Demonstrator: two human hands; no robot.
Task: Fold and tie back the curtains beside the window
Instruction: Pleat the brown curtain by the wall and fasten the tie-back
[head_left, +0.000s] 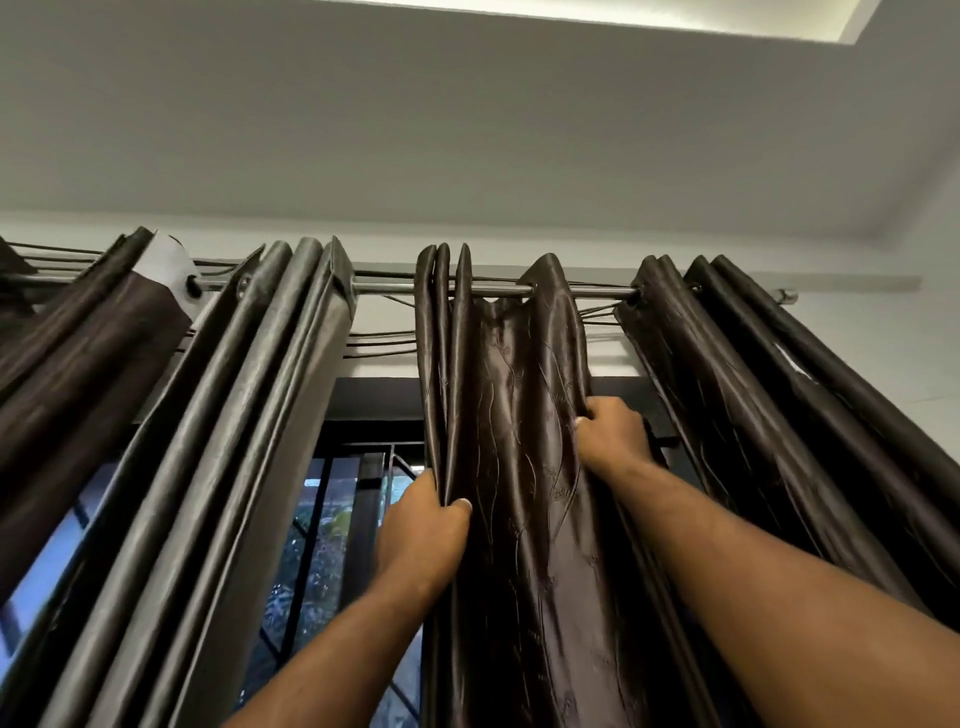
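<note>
Satin curtain (519, 415) is pinched at both edges by your left hand (423, 535) and right hand (613, 431). Gather its pleats evenly under the rod (389, 287).

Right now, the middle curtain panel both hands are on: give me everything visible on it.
The middle curtain panel is dark brown, glossy, satin-looking fabric with a faint embossed vine pattern. It hangs from the chrome curtain rod, which threads through its top, and falls in vertical pleats, bunched tight on its left side. It sits between a grey-brown panel and another dark panel, apart from both at the rod. The left hand pinches its left folds; the right hand grips its right edge higher up. Its lower end is out of frame.
</note>
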